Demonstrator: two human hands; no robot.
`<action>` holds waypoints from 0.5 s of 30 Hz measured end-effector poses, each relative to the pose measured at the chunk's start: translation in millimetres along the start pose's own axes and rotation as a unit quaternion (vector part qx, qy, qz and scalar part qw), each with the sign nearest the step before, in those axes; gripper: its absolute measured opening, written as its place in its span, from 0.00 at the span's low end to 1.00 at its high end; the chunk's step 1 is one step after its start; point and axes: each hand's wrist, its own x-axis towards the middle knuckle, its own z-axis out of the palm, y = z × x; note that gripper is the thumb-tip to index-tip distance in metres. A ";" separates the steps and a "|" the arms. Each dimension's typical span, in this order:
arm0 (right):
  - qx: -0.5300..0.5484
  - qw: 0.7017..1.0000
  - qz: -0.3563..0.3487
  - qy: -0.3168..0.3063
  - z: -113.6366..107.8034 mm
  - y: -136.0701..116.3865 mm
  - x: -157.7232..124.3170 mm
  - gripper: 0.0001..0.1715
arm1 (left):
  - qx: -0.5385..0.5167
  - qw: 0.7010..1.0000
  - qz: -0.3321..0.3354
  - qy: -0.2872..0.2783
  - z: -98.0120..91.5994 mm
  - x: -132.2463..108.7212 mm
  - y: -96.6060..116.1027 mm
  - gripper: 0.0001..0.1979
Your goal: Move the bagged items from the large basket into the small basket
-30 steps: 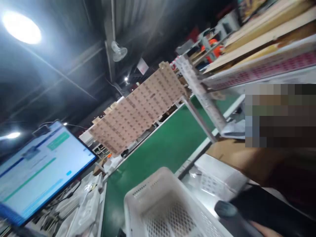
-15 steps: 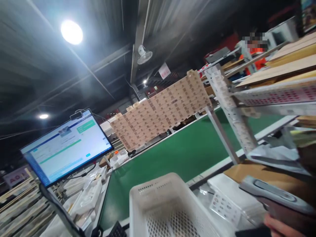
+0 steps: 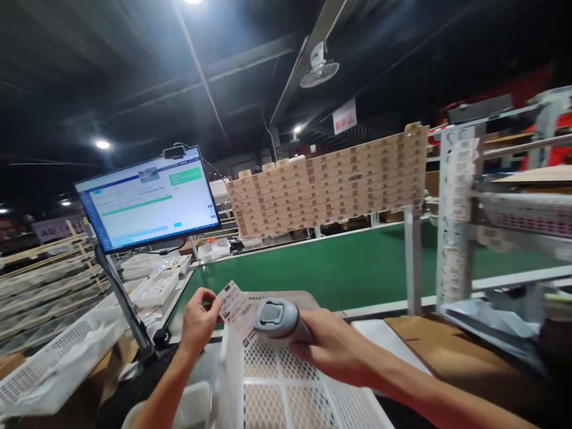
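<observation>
My left hand (image 3: pixel 199 319) is closed on the corner of a printed paper label (image 3: pixel 235 310), pinched between thumb and fingers. My right hand (image 3: pixel 328 342) is wrapped round the handle of a grey barcode scanner (image 3: pixel 277 319), whose head points left and covers part of the label's right side. Both hands are above a white plastic basket (image 3: pixel 286 384) with a lattice bottom. Nothing but its lattice shows inside the basket where it is visible.
A lit monitor (image 3: pixel 149 205) stands on an arm at the left. Beyond the basket runs a green conveyor belt (image 3: pixel 313 262), with a taped cardboard panel (image 3: pixel 330 185) behind it. A metal post (image 3: pixel 456 220) and brown cardboard (image 3: pixel 447 351) are at the right. White trays (image 3: pixel 154 289) lie at left.
My right hand has brought the scanner from the lower right to above the basket. My left hand has come into view with the label. The view has levelled out and shifted.
</observation>
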 end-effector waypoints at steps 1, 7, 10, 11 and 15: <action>-0.012 1.000 0.005 -0.001 4.4 -2.4 9.2 0.09 | 0.014 1.000 0.003 -0.004 10.3 0.6 -1.5 0.15; -0.041 0.999 0.026 -0.008 21.5 24.7 23.6 0.08 | 0.075 0.996 -0.012 -0.048 33.1 -6.5 -28.9 0.08; -0.038 0.998 0.028 -0.034 24.7 34.8 23.8 0.09 | 0.117 0.989 0.013 -0.089 32.2 -10.9 -29.8 0.07; -0.036 0.998 0.026 -0.041 25.3 36.5 23.5 0.11 | 0.131 0.986 0.032 -0.101 28.9 -11.9 -28.5 0.08; -0.069 0.995 0.059 -0.048 24.1 47.6 12.5 0.17 | 0.179 0.980 0.071 -0.042 -10.6 -25.0 -45.1 0.20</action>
